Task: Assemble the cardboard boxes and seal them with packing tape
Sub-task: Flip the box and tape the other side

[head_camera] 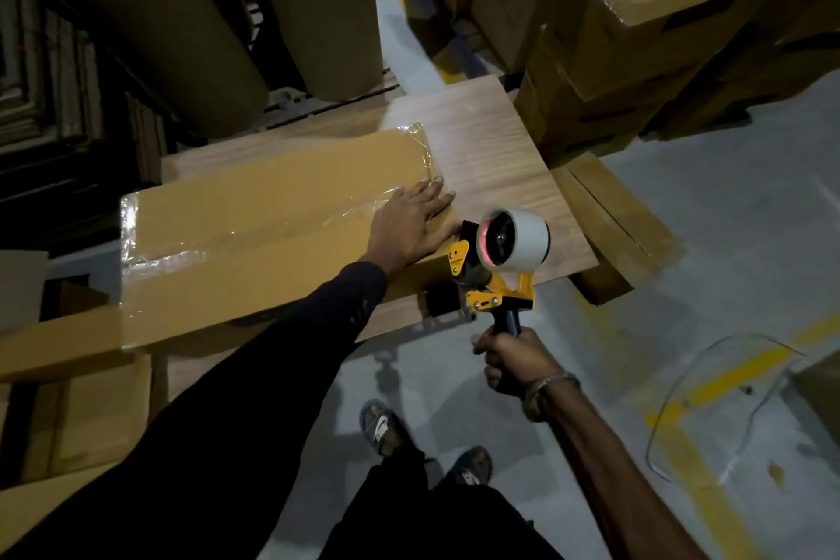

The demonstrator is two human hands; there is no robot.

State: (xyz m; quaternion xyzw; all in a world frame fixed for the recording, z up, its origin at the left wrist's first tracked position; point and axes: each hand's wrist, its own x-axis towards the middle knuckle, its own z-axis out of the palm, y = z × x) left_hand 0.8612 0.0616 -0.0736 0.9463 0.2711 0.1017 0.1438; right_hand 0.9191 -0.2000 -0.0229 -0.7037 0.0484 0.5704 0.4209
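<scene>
Left hand (pixel 411 225): my fingers lie flat, pressing the taped box (pixel 272 232).
Right hand (pixel 511 361): my fingers curl round the dispenser (pixel 497 261) handle.

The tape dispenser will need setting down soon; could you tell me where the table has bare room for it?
Bare wood lies right of the box, between its taped end and the table's right edge, beyond the tape dispenser. Elsewhere the box and left hand cover the top.

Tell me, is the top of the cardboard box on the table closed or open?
Closed. The cardboard box has flat flaps with clear tape along the seam, and the left hand presses flat on it.
</scene>
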